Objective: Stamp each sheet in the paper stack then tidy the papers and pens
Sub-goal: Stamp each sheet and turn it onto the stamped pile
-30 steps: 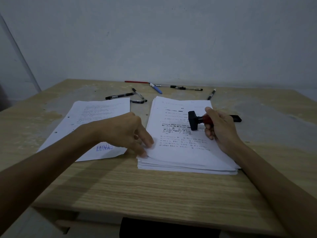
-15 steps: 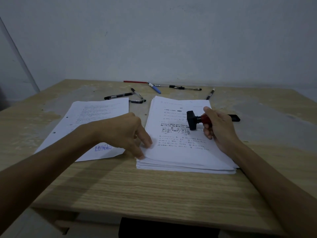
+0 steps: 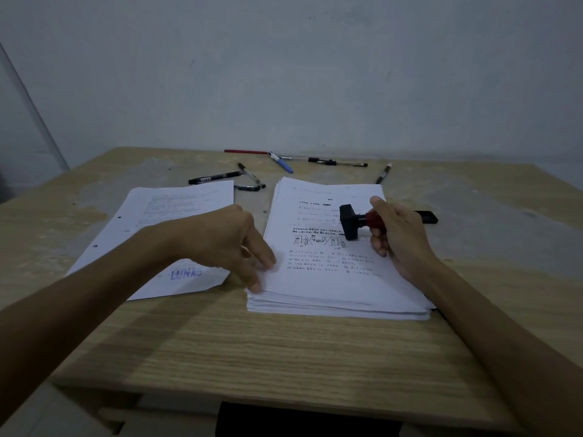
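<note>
Right hand (image 3: 399,234) gripped red-handled black rubber stamp (image 3: 358,221) sideways above thick white paper stack (image 3: 331,279). Left hand (image 3: 227,244) relaxed, fingertips (image 3: 256,287) at stack's near-left corner. Advice: pin corner firmly, press stamp flat on blank margin. Stamped sheet (image 3: 157,234) lay left of stack.

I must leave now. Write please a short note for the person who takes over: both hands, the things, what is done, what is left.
Right hand grips the stamp above the paper stack. Left hand has its fingertips on the stack's left corner.
Done: one stamped sheet, marked LUNAS, lies left of the stack.
Left: stamp the top sheet and the others, then tidy the papers and the pens scattered behind.
</note>
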